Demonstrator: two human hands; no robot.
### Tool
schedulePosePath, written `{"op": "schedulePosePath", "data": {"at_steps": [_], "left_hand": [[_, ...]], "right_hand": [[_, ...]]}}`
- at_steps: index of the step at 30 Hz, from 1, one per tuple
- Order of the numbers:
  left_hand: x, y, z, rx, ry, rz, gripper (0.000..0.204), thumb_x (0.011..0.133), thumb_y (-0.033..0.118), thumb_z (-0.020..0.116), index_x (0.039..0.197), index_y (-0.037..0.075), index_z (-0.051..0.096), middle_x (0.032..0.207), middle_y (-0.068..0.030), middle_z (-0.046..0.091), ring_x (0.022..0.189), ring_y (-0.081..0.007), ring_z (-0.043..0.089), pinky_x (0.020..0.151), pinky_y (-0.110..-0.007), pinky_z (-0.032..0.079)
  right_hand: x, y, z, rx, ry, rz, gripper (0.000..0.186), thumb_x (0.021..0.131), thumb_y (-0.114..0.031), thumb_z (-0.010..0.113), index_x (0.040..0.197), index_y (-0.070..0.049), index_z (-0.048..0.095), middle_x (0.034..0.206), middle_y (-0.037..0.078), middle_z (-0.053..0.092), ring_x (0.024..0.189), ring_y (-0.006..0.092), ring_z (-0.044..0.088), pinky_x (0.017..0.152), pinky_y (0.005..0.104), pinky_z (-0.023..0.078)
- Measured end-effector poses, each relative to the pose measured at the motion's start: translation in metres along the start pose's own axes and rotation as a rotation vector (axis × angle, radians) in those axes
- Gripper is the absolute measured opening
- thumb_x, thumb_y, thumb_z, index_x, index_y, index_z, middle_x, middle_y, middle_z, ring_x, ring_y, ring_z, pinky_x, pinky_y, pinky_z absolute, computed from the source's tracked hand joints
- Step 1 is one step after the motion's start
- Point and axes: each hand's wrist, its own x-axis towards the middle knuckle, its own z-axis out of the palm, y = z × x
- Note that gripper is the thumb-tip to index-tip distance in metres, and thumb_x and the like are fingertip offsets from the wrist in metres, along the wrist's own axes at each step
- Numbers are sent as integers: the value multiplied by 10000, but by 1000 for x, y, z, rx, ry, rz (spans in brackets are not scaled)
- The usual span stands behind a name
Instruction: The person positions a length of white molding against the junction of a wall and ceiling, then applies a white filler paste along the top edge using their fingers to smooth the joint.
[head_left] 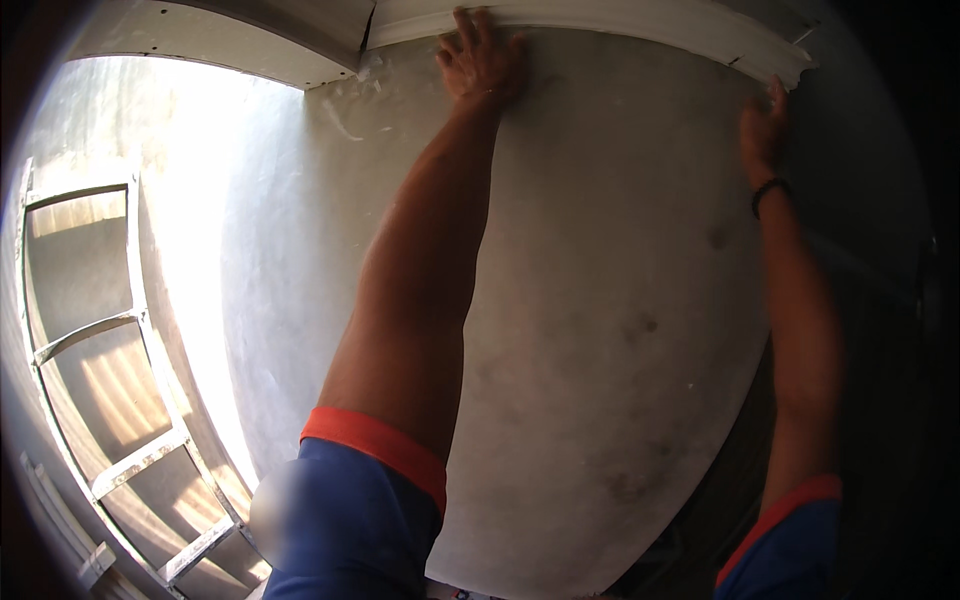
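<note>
A long white moulding strip (600, 17) runs along the top of a grey plastered wall (610, 250). My left hand (480, 60) is raised to it with fingers spread, the fingertips over the strip and the palm against the wall just below. Further right, my right hand (765, 130) is held up beside the strip's ragged right end, one digit stretched up to its lower edge. The other fingers of that hand are in shadow and partly hidden. A dark bracelet (771, 190) circles the right wrist.
At the left a paint-spotted ladder (140, 315) leans in bright light. A white boxed ceiling edge (215, 45) meets the strip at the upper left. Pale lengths of material (60, 520) lie at the lower left. The right side is dark.
</note>
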Motion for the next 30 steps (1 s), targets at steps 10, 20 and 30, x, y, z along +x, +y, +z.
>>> {"op": "schedulePosePath", "data": {"at_steps": [10, 20, 30], "left_hand": [[-23, 20, -52, -145, -46, 58, 759, 903, 559, 485, 1475, 112, 265, 1543, -122, 196, 1325, -411, 335, 1079, -481, 278], [-17, 23, -54, -55, -98, 38, 788, 886, 593, 477, 1474, 112, 266, 1541, -117, 194, 1322, -399, 347, 1072, -484, 295], [-14, 58, -64, -92, -235, -129, 857, 902, 621, 454, 1494, 53, 208, 1551, -165, 138, 1346, -490, 261, 1083, -550, 269]], "right_hand": [[-2, 21, -11, -29, 19, -77, 550, 851, -200, 581, 1383, -105, 479, 1329, 151, 557, 1246, 321, 509, 1050, 402, 394], [4, 25, -6, -68, 37, -46, 547, 838, -225, 595, 1368, -124, 503, 1287, 157, 588, 1198, 338, 540, 1028, 421, 411], [-12, 9, -7, 28, 65, -45, 599, 807, -198, 636, 1375, -121, 461, 1298, 178, 534, 1224, 374, 480, 1064, 484, 328]]}}
